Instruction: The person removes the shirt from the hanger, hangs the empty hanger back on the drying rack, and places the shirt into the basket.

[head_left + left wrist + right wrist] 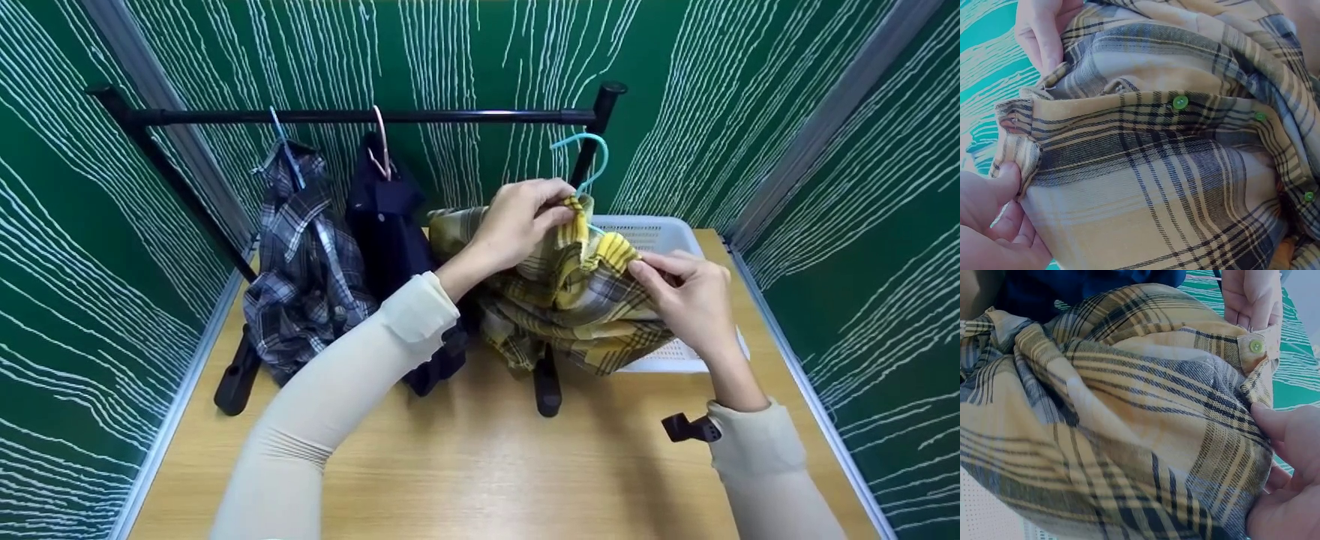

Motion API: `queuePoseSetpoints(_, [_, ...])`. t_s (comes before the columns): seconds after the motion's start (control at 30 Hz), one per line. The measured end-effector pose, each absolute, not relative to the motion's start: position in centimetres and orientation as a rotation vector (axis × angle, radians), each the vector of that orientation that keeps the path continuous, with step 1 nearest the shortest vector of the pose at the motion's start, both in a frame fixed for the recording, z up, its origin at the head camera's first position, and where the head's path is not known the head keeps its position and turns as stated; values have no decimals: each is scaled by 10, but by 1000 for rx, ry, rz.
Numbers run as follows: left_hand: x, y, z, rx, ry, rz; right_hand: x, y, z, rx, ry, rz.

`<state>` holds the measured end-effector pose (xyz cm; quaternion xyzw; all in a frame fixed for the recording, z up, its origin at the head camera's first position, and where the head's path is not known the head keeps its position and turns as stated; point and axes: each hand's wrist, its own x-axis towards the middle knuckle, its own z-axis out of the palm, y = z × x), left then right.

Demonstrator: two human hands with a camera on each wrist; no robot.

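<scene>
A yellow and grey plaid shirt [592, 304] with green buttons [1180, 102] hangs from both hands over a white basket. At its collar, my left hand [517, 225] pinches one side between thumb and fingers. The other side of the neckline is pinched by my right hand [688, 292]. A turquoise hanger [602, 157] pokes up out of the collar, its hook standing free just in front of the rack's right post. Most of the hanger is hidden inside the shirt. Both wrist views show the front button band and collar up close.
A black garment rack [337, 117] spans the back. On its bar hang a dark plaid shirt [300, 262] on a blue hanger and a navy garment [386, 217] on a pink hanger. The white basket [679, 232] stands on the wooden table [480, 480] at right.
</scene>
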<state>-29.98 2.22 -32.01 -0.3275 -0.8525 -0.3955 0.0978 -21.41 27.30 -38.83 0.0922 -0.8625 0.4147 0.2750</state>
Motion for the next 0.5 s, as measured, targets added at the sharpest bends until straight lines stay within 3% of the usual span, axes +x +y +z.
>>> queuePoseSetpoints(0.5, [-307,12,-322,-951,-2526,-1118,-192,317,-411,152,-2370,1151])
